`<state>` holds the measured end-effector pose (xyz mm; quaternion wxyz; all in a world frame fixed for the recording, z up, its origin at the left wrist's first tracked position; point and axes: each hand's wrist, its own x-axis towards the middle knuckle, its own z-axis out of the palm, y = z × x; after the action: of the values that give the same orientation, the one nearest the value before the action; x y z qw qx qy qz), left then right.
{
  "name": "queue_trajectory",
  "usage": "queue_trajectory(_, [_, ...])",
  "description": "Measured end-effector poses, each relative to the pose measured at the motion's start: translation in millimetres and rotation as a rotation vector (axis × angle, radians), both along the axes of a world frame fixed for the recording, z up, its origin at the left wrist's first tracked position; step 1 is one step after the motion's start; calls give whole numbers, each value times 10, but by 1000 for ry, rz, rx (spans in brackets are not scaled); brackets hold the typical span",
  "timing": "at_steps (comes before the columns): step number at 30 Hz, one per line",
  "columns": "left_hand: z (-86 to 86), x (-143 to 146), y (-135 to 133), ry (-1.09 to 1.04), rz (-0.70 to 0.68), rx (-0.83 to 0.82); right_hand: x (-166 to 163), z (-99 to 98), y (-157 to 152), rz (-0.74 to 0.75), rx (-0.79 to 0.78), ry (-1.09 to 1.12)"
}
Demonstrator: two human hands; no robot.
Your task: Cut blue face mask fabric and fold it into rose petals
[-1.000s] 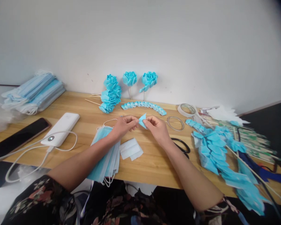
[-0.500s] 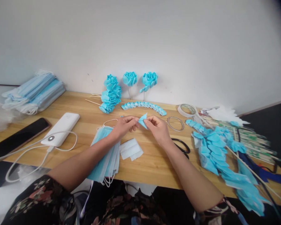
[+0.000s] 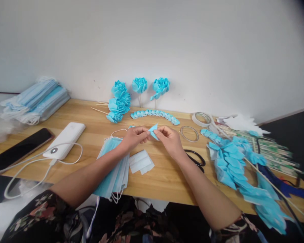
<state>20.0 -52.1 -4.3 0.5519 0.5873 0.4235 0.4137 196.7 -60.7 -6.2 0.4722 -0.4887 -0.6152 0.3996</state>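
Note:
Between my two hands is a small folded piece of blue mask fabric (image 3: 153,131), with a pointed tip sticking up. My left hand (image 3: 136,137) pinches its left side between thumb and fingers. On its right side, my right hand (image 3: 170,138) grips it the same way. Below the hands lie cut pale blue pieces of fabric (image 3: 141,161). Several blue face masks (image 3: 112,168) lie under my left forearm, partly hidden by it. Black-handled scissors (image 3: 196,158) are beside my right wrist, their blades out of sight.
Blue fabric flowers on sticks (image 3: 139,85) stand against the wall, behind a curved row of folded pieces (image 3: 154,113). Tape rolls (image 3: 189,134) and blue fabric strips (image 3: 230,165) lie to the right. A phone (image 3: 20,148), a power bank (image 3: 66,140) and stacked masks (image 3: 38,101) are left.
The folded piece has tilted slightly and its tip sits a little lower between my fingers. Both hands keep their hold; the whole view has shifted slightly.

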Motion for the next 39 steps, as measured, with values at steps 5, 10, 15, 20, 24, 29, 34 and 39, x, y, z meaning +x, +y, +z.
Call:
queue_trajectory(5, [13, 3, -10, 4, -1, -4, -4, 0, 3, 0, 5, -8])
queue_trajectory(10, [-14, -2, 3, 10, 2, -12, -8, 23, -3, -13, 9, -7])
queue_trajectory(15, [-8, 5, 5, 16, -10, -20, -11, 42, -15, -19, 28, -50])
queue_trajectory(20, [-36, 18, 11, -9, -12, -12, -13, 18, -15, -3, 36, -53])
queue_trajectory(24, [-51, 16, 16, -41, 13, -2, -6, 20, 2, 4, -44, 151])
queue_trajectory(29, [-32, 16, 11, -36, 38, 12, 11, 56, 4, 56, -216, 390])
queue_trajectory(34, [-34, 13, -1, 11, 44, 71, -3, 90, -16, 154, -201, 247])
queue_trajectory(39, [2, 11, -23, 54, 27, 103, -8, 50, -2, 107, -112, 158])
